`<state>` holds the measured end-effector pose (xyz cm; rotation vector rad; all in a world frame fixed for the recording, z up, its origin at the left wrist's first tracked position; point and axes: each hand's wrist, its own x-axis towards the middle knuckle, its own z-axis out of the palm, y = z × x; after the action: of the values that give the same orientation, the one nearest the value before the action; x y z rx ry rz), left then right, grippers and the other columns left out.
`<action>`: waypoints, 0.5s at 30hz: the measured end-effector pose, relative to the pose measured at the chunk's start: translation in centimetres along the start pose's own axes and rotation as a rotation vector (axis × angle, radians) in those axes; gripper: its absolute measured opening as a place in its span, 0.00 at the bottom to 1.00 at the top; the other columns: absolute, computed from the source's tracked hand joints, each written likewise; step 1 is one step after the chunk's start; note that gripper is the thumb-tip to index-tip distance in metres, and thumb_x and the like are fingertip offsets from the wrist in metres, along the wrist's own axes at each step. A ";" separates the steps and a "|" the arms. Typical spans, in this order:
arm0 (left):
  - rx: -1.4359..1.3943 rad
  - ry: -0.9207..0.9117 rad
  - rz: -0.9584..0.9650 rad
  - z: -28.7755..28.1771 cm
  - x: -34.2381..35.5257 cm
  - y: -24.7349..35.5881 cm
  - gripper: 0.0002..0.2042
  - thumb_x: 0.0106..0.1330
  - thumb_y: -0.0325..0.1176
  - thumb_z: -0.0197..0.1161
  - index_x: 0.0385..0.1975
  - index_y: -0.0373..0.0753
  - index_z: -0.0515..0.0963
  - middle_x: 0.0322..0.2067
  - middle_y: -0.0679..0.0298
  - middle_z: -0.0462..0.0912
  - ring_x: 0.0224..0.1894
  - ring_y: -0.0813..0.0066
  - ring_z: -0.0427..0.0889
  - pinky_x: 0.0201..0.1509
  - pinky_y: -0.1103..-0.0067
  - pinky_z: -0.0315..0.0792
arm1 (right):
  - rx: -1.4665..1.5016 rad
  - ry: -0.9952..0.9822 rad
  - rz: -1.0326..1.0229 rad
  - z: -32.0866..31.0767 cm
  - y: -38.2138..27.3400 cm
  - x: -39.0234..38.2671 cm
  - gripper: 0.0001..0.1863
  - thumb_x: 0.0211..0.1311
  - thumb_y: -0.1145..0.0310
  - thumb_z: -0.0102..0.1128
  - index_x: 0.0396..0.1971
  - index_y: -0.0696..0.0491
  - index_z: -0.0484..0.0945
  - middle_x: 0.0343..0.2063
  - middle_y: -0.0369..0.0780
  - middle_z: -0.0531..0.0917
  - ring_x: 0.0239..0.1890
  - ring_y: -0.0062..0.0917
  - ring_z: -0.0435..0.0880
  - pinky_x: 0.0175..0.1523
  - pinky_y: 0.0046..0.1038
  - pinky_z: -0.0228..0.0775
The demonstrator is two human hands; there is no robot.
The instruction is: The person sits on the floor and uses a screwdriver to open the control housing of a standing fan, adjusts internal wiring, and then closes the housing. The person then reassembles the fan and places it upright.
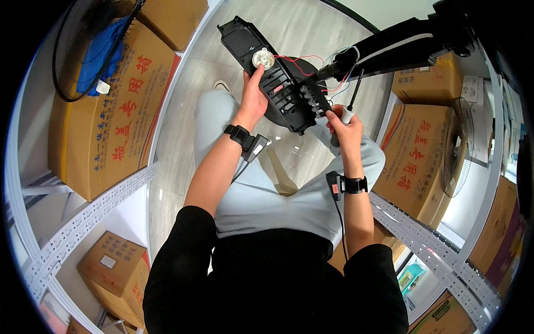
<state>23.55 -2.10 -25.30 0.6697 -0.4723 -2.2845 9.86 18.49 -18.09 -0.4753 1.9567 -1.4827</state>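
A long black plastic housing lies tilted in front of me, its ribbed and slotted inside facing up. My left hand grips its near left edge, with the thumb up against a round clear-and-white part. In my right hand is a screwdriver with a pale handle, its dark shaft pointing up and away. The thumb and index finger of that hand touch the right end of the housing, beside a row of black buttons. Thin red wires run from the round part, and more wires lead toward a black pole.
A dark round base sits under the housing. Metal shelving with cardboard boxes stands on the left, and more boxes on the right. Wire fan grilles lean at both sides. My knees flank the work.
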 end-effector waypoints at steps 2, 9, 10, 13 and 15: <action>-0.007 -0.055 0.006 0.0 0.0 0.0 0.20 0.71 0.38 0.60 0.59 0.50 0.63 0.54 0.64 0.76 0.55 0.65 0.79 0.54 0.58 0.76 | 0.016 -0.040 -0.014 1.1 -1.0 -0.3 0.14 0.57 0.69 0.73 0.40 0.57 0.82 0.26 0.33 0.83 0.24 0.13 0.79 0.26 0.18 0.66; -0.026 -0.109 0.043 0.7 -0.3 -0.2 0.23 0.67 0.28 0.61 0.60 0.45 0.62 0.53 0.63 0.76 0.53 0.66 0.79 0.55 0.65 0.77 | -0.184 -0.124 -0.099 3.7 0.4 0.2 0.14 0.54 0.67 0.74 0.39 0.56 0.83 0.27 0.32 0.83 0.29 0.14 0.80 0.35 0.20 0.72; -0.011 -0.122 0.056 0.8 -0.4 -0.2 0.24 0.66 0.25 0.61 0.60 0.45 0.62 0.53 0.62 0.76 0.54 0.66 0.78 0.56 0.66 0.76 | -0.209 -0.127 -0.099 3.8 0.5 0.2 0.14 0.54 0.66 0.74 0.38 0.56 0.83 0.27 0.32 0.84 0.29 0.15 0.80 0.36 0.21 0.73; 0.030 -0.141 0.071 0.7 -0.4 -0.3 0.28 0.61 0.19 0.61 0.60 0.43 0.61 0.54 0.62 0.75 0.54 0.67 0.77 0.58 0.68 0.75 | -0.340 -0.104 -0.124 4.3 0.6 -0.1 0.15 0.53 0.65 0.75 0.38 0.55 0.83 0.28 0.36 0.85 0.30 0.19 0.82 0.38 0.24 0.74; 0.050 -0.130 0.050 0.5 -0.4 -0.3 0.30 0.58 0.15 0.61 0.60 0.42 0.61 0.54 0.62 0.74 0.55 0.67 0.77 0.59 0.69 0.75 | -0.394 -0.073 -0.159 4.6 0.6 -0.4 0.16 0.53 0.64 0.75 0.38 0.55 0.83 0.29 0.39 0.86 0.31 0.22 0.84 0.39 0.26 0.75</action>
<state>23.33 -1.53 -24.91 0.5294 -0.6028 -2.2843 13.28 15.63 -19.29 -0.8609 2.1993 -1.1482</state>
